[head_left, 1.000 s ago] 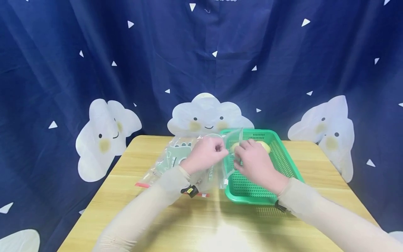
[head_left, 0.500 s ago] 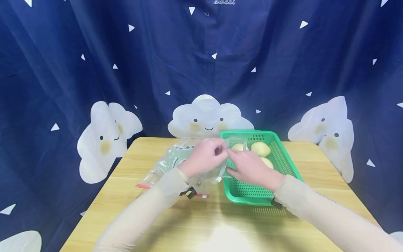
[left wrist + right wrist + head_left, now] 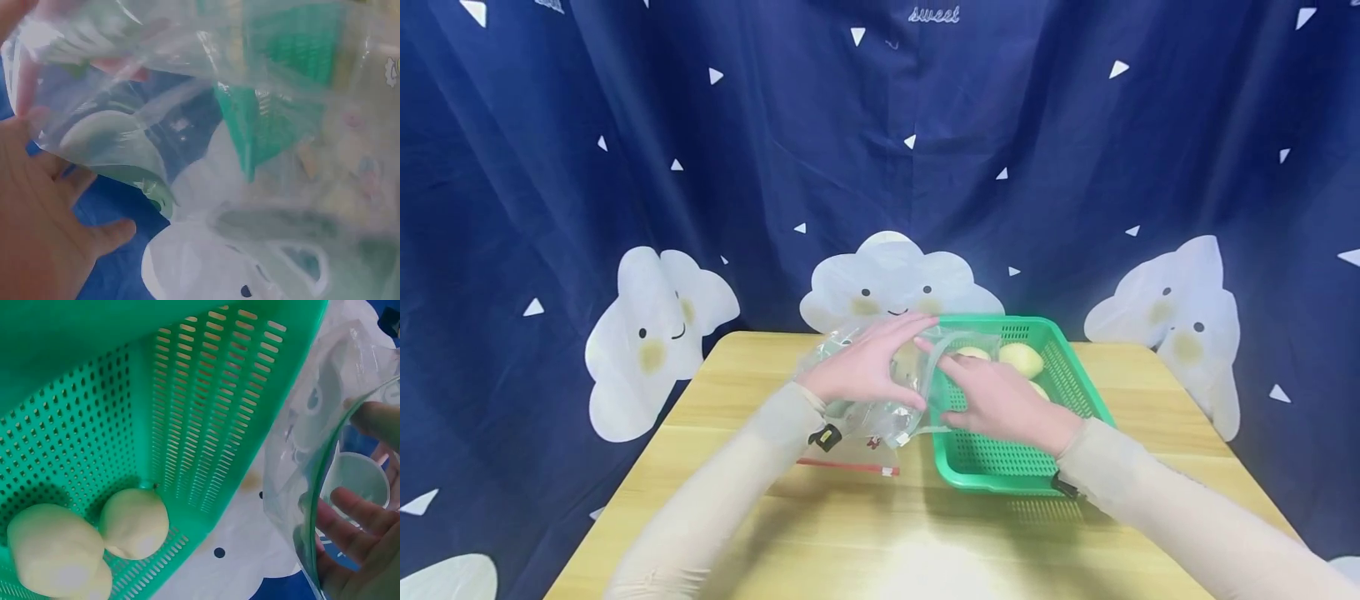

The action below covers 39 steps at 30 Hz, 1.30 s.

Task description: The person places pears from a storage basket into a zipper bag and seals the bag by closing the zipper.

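A clear zip bag (image 3: 883,421) with a white slider stands between the hands, its mouth toward the basket. My left hand (image 3: 861,367) lies along the bag's left side, thumb and fingers spread wide. In the left wrist view, its fingers (image 3: 75,184) touch the film. My right hand (image 3: 1007,408) reaches into the mouth; in the right wrist view, its fingers (image 3: 359,519) are extended and spread, with the thumb near the zip edge. Beside that hand, a green plastic basket (image 3: 1000,481) holds pale yellow, round fruits (image 3: 1021,360), partly hidden by hand and bag.
Another clear bag with a red zip strip (image 3: 850,465) lies flat on the wooden table (image 3: 760,367), under the left hand. Behind the table hangs a dark blue curtain (image 3: 880,167) with white clouds.
The left hand has gone from gripping the bag's edge to spread fingers, shifting slightly left. The right fingers have moved left into the bag's mouth, which has widened.
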Available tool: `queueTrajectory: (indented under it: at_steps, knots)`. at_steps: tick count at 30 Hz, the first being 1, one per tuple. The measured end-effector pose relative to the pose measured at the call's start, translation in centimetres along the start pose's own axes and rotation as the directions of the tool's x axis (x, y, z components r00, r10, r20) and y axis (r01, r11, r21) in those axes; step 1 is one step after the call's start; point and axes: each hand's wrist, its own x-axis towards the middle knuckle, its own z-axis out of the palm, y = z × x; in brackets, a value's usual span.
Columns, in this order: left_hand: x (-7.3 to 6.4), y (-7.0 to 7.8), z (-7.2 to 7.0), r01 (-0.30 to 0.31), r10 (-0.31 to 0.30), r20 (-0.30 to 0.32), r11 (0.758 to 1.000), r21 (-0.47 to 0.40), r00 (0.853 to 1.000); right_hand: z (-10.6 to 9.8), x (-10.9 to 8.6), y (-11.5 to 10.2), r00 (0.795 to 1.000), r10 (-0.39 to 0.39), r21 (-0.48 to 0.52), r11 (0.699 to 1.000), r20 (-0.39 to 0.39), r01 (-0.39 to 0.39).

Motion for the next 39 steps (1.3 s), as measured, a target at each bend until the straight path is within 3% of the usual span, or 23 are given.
queueTrajectory:
  at_steps: [5, 10, 12, 17, 19, 25, 29, 33, 37, 39]
  knots:
    - [0.2, -0.3, 0.3, -0.002, 0.002, -0.008, 1.000, -0.031, 1.000, 0.0, 0.0, 0.3, 0.999, -0.030, 0.039, 0.999, -0.031, 0.031]
    - [0.7, 0.2, 0.7, 0.049, -0.048, -0.022, 0.999, 0.008, 0.999, -0.2, 0.5, 0.4, 0.982, -0.138, 0.068, 0.987, -0.128, 0.148]
    - [0.8, 0.4, 0.9, 0.055, -0.055, -0.027, 0.998, 0.016, 0.998, -0.3, 0.9, 0.1, 0.976, -0.177, 0.097, 0.977, -0.130, 0.190]
    - [1.0, 0.5, 1.3, 0.049, -0.047, -0.057, 0.998, 0.045, 0.997, 0.0, 1.7, -0.8, 0.975, -0.220, 0.253, 0.944, -0.002, 0.214]
    - [1.0, 0.5, 1.4, 0.038, -0.035, -0.064, 0.998, 0.049, 0.997, 0.1, 1.7, -1.1, 0.970, -0.234, 0.264, 0.942, 0.070, 0.208]
    - [0.9, 0.6, 1.5, 0.018, -0.016, -0.061, 0.999, 0.041, 0.998, -0.2, 1.3, -1.5, 0.934, -0.208, 0.195, 0.968, 0.290, 0.155]
    - [0.8, 0.7, 1.5, 0.034, -0.032, -0.059, 0.999, 0.034, 0.998, -0.3, 1.4, -1.5, 0.897, -0.186, 0.317, 0.947, 0.400, 0.055]
    - [0.7, 0.8, 1.5, 0.045, -0.044, -0.048, 0.999, 0.009, 0.998, -0.2, 1.5, -1.3, 0.876, -0.225, 0.449, 0.894, 0.426, 0.011]
    - [0.7, 0.7, 1.6, 0.049, -0.049, -0.053, 0.999, -0.006, 0.997, -0.1, 1.7, -1.4, 0.883, -0.285, 0.556, 0.831, 0.373, 0.034]
    - [0.8, 0.6, 1.7, 0.053, -0.054, -0.057, 0.998, -0.022, 0.997, -0.2, 1.7, -1.4, 0.887, -0.272, 0.570, 0.822, 0.374, 0.011]
